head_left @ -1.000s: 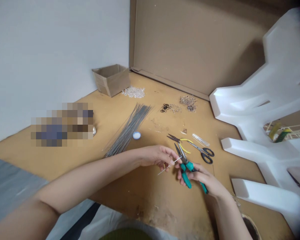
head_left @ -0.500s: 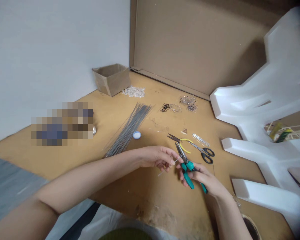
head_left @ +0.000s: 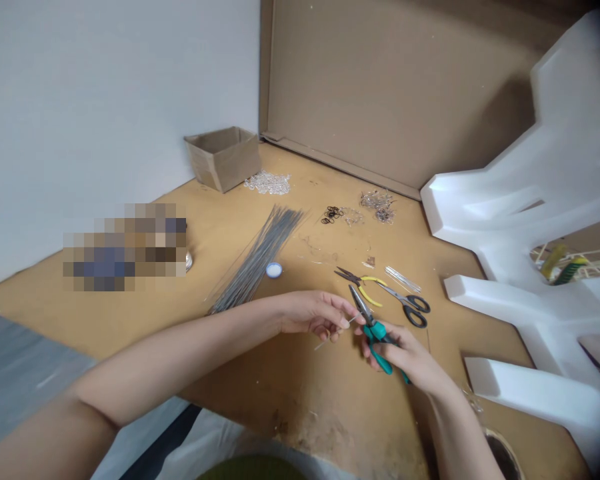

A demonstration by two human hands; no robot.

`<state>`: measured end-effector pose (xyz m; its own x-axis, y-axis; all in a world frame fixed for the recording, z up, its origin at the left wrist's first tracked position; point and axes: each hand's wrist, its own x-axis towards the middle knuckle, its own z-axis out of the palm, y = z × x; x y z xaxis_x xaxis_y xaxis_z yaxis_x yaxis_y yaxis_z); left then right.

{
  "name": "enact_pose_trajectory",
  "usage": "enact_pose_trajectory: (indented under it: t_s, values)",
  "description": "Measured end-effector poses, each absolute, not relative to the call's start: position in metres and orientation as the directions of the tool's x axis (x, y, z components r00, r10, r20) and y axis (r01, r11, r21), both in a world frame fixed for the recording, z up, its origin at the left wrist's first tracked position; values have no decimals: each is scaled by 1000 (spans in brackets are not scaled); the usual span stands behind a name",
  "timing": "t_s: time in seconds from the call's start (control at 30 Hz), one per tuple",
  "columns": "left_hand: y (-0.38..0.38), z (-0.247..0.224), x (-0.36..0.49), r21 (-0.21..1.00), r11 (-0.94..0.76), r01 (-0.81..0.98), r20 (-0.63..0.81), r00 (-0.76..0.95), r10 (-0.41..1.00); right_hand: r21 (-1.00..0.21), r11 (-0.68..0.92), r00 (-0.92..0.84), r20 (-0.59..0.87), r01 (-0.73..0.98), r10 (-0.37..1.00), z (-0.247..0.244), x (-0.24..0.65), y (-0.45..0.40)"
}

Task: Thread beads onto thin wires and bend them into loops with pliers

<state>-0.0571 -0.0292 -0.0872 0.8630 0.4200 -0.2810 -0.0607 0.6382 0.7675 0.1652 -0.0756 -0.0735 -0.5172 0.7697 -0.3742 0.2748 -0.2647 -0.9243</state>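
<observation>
My left hand (head_left: 315, 315) pinches a thin silver wire (head_left: 333, 332) between thumb and fingertips. My right hand (head_left: 403, 353) is shut on teal-handled needle-nose pliers (head_left: 377, 331), their steel jaws pointing up and away from me. The wire's end reaches those jaws, though I cannot tell whether they clamp it. Both hands are above the tan work table (head_left: 300, 400). Nearest my right hand lie yellow-handled pliers (head_left: 365, 290) and black-handled scissors (head_left: 409, 305).
A long bundle of grey wires (head_left: 257, 257) lies left of my hands, with a white cap (head_left: 274, 269) beside it. Clear beads (head_left: 267, 183) lie near a small cardboard box (head_left: 223, 159). Black rings (head_left: 333, 214) lie further back. White foam packing (head_left: 525, 207) fills the right side.
The teal pliers' handles have swung closer together in my right hand, and the jaws have moved onto the wire's end. My left hand has barely moved.
</observation>
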Motion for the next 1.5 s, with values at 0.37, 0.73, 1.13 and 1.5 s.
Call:
enact_pose_trajectory:
  t_s: [0.37, 0.73, 1.13, 1.5]
  values:
    - [-30, -82, -57, 859, 512, -13, -264, 845, 465, -796, 30, -368, -245, 605, 897, -72, 151, -79]
    - [-29, -80, -60, 901, 432, 40, -271, 829, 490, -659, 128, -285, -136, 741, 949, -72, 147, -80]
    - [-30, -65, -71, 896, 390, 210, -372, 835, 406, -488, 112, -211, -152, 866, 966, -69, 161, -78]
    - [-26, -55, -67, 957, 280, -71, -177, 621, 764, -357, 282, -371, -209, 890, 905, -60, 139, -96]
